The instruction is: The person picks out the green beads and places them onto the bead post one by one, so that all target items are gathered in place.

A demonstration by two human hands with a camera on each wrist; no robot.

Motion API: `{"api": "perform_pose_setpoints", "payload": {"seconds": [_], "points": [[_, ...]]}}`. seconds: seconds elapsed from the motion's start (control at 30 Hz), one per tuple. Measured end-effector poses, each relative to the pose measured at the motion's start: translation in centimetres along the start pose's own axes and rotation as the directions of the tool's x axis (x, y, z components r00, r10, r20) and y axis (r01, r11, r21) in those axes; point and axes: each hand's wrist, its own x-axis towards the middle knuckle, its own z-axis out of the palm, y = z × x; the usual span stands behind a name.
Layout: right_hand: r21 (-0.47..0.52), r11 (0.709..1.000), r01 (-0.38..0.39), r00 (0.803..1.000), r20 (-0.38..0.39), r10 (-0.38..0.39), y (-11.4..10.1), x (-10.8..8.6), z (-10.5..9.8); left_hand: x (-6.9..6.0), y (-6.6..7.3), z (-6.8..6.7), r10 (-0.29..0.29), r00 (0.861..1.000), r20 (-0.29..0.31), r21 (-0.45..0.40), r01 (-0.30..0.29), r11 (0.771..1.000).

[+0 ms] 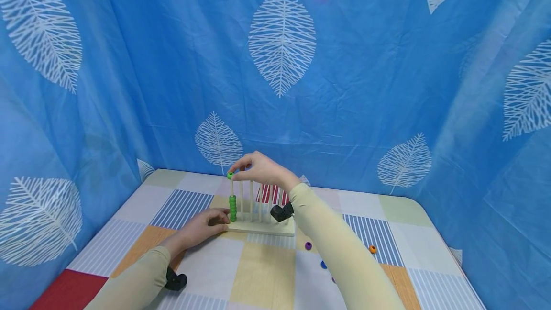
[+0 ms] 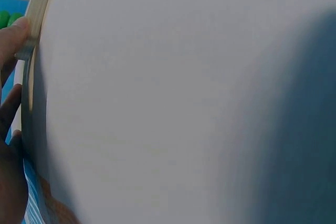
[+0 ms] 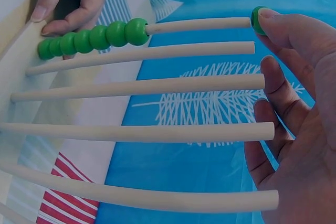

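A wooden peg rack (image 1: 262, 228) stands on the table, with a row of upright pegs on a flat pale base. Green beads (image 3: 98, 38) are stacked on the lower part of its leftmost peg. Between thumb and fingertip, my right hand (image 1: 263, 170) pinches another green bead (image 3: 256, 21) right at the tip of that peg; whether the peg has entered its hole cannot be told. Down at the base's left end, my left hand (image 1: 207, 225) grips the edge near the stack, its thumb (image 2: 21, 27) on the wood. The other pegs carry no beads.
Loose beads lie right of the rack on the patchwork tablecloth (image 1: 267, 271): a purple bead (image 1: 308, 246), a blue bead (image 1: 324, 264), an orange bead (image 1: 372, 249) and another partly behind my right sleeve. A blue leaf-patterned curtain (image 1: 344, 85) surrounds the table.
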Motion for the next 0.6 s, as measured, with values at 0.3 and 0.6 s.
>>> {"api": "perform_pose_setpoints", "payload": {"seconds": [0.3, 0.6], "points": [[0.006, 1.0, 0.001, 1.0, 0.003, -0.001, 0.14, 0.02, -0.01, 0.06, 0.07, 0.05, -0.012, 1.0, -0.006, 0.006, 0.012, 1.0], [0.016, 1.0, 0.0, 1.0, 0.0, 0.0, 0.35, 0.06, 0.09, -0.08, 0.1, 0.03, -0.005, 1.0, -0.006, 0.009, 0.005, 1.0]]}}
